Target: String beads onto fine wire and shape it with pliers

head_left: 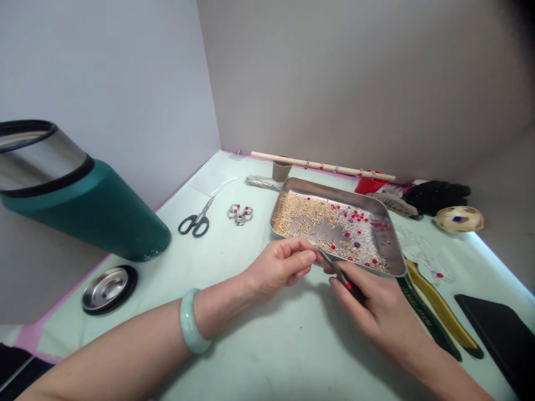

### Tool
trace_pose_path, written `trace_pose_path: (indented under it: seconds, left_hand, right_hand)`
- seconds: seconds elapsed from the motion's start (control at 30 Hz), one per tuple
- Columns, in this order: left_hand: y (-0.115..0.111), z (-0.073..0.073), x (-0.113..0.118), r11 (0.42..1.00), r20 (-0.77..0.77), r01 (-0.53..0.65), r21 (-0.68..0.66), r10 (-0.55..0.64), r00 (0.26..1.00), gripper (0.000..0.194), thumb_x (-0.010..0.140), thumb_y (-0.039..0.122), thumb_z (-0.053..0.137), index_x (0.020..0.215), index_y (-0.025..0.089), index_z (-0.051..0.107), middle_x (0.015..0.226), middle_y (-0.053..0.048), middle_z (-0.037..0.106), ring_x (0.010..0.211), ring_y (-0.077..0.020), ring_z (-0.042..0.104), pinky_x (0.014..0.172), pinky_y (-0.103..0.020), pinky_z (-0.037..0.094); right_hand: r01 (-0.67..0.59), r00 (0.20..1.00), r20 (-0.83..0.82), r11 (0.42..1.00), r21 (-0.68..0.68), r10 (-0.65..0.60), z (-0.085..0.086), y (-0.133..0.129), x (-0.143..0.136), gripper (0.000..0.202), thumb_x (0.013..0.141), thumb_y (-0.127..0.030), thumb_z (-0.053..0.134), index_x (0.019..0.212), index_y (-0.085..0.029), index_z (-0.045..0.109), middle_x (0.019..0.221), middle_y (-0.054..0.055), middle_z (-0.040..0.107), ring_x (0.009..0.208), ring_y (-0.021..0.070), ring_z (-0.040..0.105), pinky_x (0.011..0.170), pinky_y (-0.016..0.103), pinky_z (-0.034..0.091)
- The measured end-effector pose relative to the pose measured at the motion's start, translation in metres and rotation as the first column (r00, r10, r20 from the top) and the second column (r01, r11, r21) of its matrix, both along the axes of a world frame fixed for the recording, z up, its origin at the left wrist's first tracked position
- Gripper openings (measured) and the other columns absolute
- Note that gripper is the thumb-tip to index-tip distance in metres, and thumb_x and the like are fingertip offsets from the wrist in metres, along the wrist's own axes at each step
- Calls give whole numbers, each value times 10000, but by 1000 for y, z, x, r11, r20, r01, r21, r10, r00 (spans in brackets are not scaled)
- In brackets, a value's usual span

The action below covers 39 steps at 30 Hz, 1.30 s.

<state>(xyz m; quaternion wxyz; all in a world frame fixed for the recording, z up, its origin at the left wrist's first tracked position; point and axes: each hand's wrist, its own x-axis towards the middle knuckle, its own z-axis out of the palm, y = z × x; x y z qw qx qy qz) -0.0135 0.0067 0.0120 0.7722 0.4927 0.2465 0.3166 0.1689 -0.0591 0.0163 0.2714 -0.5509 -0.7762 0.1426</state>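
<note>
My left hand is in a pinch just in front of the bead tray, thumb against bent fingers. What lies between its fingertips is too small to make out. My right hand is wrapped round small pliers with dark handles and a red mark, their slim jaws pointing at the left fingertips. Behind both hands stands a shallow metal tray holding small gold beads, clear beads and scattered red ones. Left of the tray lies a looped wire ornament with red beads.
Black-handled scissors and a tall green bottle stand out at left, near a round lid. Wires, a paper cup and a wooden stick are behind. Green-and-yellow pliers and a black flat object lie right.
</note>
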Motion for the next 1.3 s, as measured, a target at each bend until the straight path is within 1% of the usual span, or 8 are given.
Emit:
trace_pose_path:
  seconds: [0.17, 0.33, 0.43, 0.6, 0.73, 0.93, 1.1, 1.3]
  left_hand:
    - [1, 3, -1, 974, -82, -82, 212, 102, 991, 206, 837, 335, 562, 862, 131, 577, 540, 73, 390, 477, -57, 301, 469, -206, 239]
    - [4, 5, -4, 865, -232, -84, 495, 225, 946, 161, 854, 283, 527, 840, 142, 603, 730, -9, 589, 644, -98, 474, 595, -227, 368]
    - [5, 5, -5, 818, -287, -44, 574, 251, 924, 181, 872, 285, 505, 858, 147, 620, 777, -23, 623, 702, -116, 513, 652, -243, 395]
    - [4, 3, -5, 775, -362, -11, 631, 307, 880, 225, 898, 307, 473, 859, 165, 644, 639, 20, 537, 607, -102, 455, 613, -235, 368]
    - [4, 1, -3, 849, -329, -31, 527, 238, 914, 234, 909, 308, 449, 915, 163, 632, 667, 14, 546, 636, -103, 470, 614, -229, 362]
    - [5, 0, -1, 994, -137, 7, 113, 9, 991, 273, 915, 373, 420, 905, 144, 569, 602, 37, 474, 448, -60, 287, 458, -224, 221]
    - [5, -1, -2, 992, -1, 52, -111, -53, 999, 235, 894, 355, 453, 827, 149, 545, 515, 70, 316, 431, -59, 147, 422, -226, 116]
    - [7, -1, -3, 971, 47, 122, -204, -114, 992, 227, 891, 368, 480, 778, 172, 500, 513, 84, 204, 440, -60, 91, 407, -216, 74]
  right_hand:
    - [40, 970, -214, 947, -319, -113, 13, -4, -12, 212, 900, -351, 440, 862, -205, 590, 591, -28, 476, 528, 131, 452, 484, 241, 353]
    - [-84, 930, -341, 826, -557, -135, 21, -2, -8, 248, 905, -398, 428, 874, -200, 574, 572, -41, 386, 506, 111, 374, 433, 222, 293]
    - [-74, 923, -348, 813, -578, -164, 20, -1, -6, 247, 898, -404, 435, 880, -197, 569, 573, -44, 379, 512, 108, 361, 441, 221, 291]
    - [7, 942, -283, 854, -521, -180, 20, -3, -11, 257, 894, -389, 437, 852, -201, 608, 561, -42, 400, 509, 117, 393, 447, 228, 314]
    - [42, 961, -226, 887, -460, -163, 20, -3, -12, 269, 899, -400, 431, 832, -208, 606, 584, -28, 491, 545, 141, 482, 502, 246, 371]
    - [119, 980, -119, 949, -293, -160, 11, -2, -8, 251, 900, -394, 452, 880, -192, 598, 644, -1, 565, 569, 154, 506, 541, 269, 408]
    - [95, 985, -112, 955, -280, -131, 12, -2, -9, 261, 901, -401, 445, 872, -194, 601, 622, -9, 537, 553, 150, 499, 500, 254, 394]
    - [106, 984, -112, 957, -270, -141, 13, -2, -10, 250, 895, -378, 453, 872, -193, 619, 608, -13, 537, 545, 148, 499, 491, 250, 378]
